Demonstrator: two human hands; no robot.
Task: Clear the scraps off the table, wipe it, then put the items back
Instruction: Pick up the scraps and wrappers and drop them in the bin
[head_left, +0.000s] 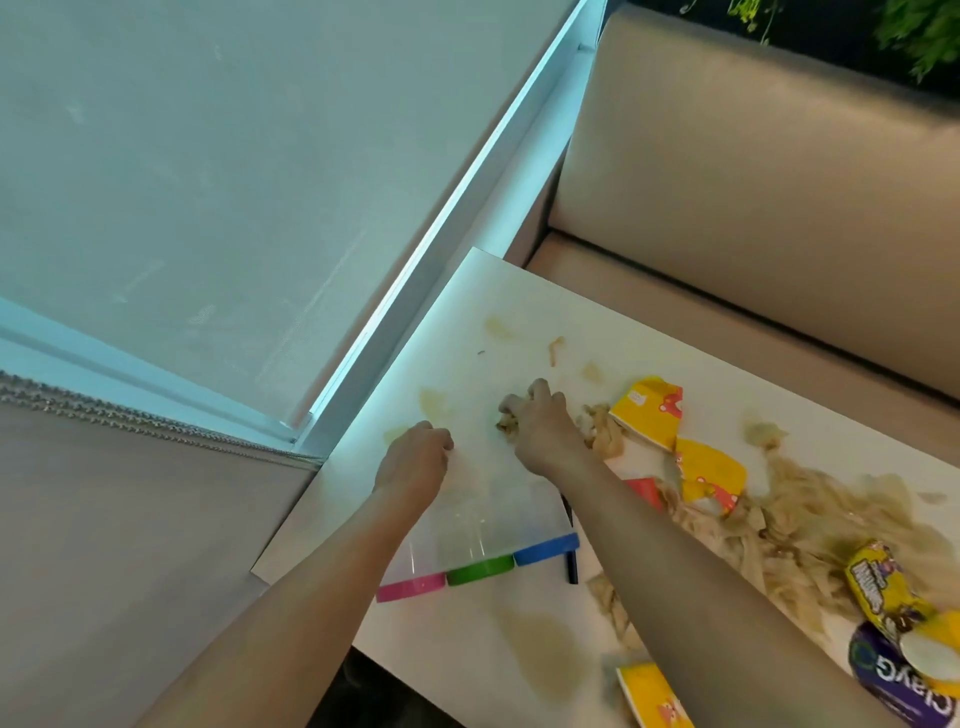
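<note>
Right hand (540, 426) is out over the middle of the stained white worktop (467, 639), fingers curled tight round a soggy beige wad of paper scrap (506, 415), gripping it against the surface. The left hand (415, 457) sits just beside it, nearer the window edge, knuckles up and fingers tucked under; I cannot tell whether it holds anything.

Between the two forearms lie three clear plastic tubs (483, 514) on their sides, capped pink (410, 587), green (480, 566) and blue (545, 548), with a black pen (571, 566) just by the blue cap.

To the right of the gripping hand, torn yellow cardboard pieces with red cartoon prints (649, 410) rest on a wide sprawl of wet beige paper mush (810, 509). Further along that side sits a yellow snack wrapper (878, 582), touching a purple packet (893, 680) at the frame's edge. Another yellow cardboard scrap (649, 696) lies at the near edge. Brownish spill patches (545, 644) mark the surface. A beige padded bench (753, 156) runs behind the worktop.
</note>
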